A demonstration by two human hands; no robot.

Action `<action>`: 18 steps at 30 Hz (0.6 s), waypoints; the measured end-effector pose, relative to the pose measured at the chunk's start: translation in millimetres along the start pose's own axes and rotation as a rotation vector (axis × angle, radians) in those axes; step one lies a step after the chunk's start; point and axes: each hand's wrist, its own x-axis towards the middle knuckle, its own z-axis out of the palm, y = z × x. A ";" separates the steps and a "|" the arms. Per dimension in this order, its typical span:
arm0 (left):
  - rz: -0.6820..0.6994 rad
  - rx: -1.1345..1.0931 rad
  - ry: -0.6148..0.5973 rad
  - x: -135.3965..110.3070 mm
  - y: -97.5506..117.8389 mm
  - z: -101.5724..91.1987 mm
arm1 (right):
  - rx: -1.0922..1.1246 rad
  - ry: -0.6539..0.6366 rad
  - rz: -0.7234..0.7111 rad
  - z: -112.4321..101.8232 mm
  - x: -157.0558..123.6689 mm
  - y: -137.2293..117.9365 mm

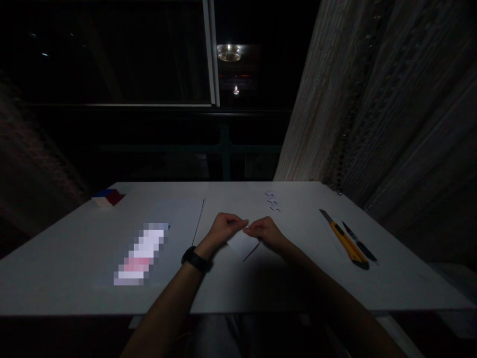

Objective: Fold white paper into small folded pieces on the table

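My left hand (225, 226), with a black watch (196, 259) on its wrist, is closed in a pinch near the middle of the table. Facing it, my right hand (267, 231) pinches too, and the fingertips of both nearly meet. Between and below them shows a small piece of white paper (242, 247), tilted, with a thin dark edge at its lower right. The fingers appear to grip its top edge; the exact contact point is too small and dim to make out. Several small white paper scraps (273, 201) with dark marks lie beyond my right hand.
A yellow box cutter (345, 241), blade out, and a dark pen (359, 243) lie at the right. White sheets (182, 214) and a blurred-out bright rectangle (139, 256) lie at the left. A blue, red and white block (108, 197) stands at the far left of the white table (59, 278).
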 end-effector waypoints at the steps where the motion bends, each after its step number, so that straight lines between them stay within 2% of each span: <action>1: -0.003 0.008 0.018 0.2 -1.2 1.0 | -0.010 -0.011 -0.002 0.4 -0.1 0.7; 8: -0.030 -0.003 0.078 2.4 -5.5 1.2 | 0.006 -0.055 0.002 -1.6 -0.9 -2.9; 13: -0.069 -0.027 0.151 5.0 -3.7 -4.2 | 0.120 -0.174 0.127 -4.5 -2.6 -7.2; 18: -0.086 -0.073 0.176 5.8 -3.8 -1.5 | 0.136 -0.150 0.130 -9.0 -2.0 -11.3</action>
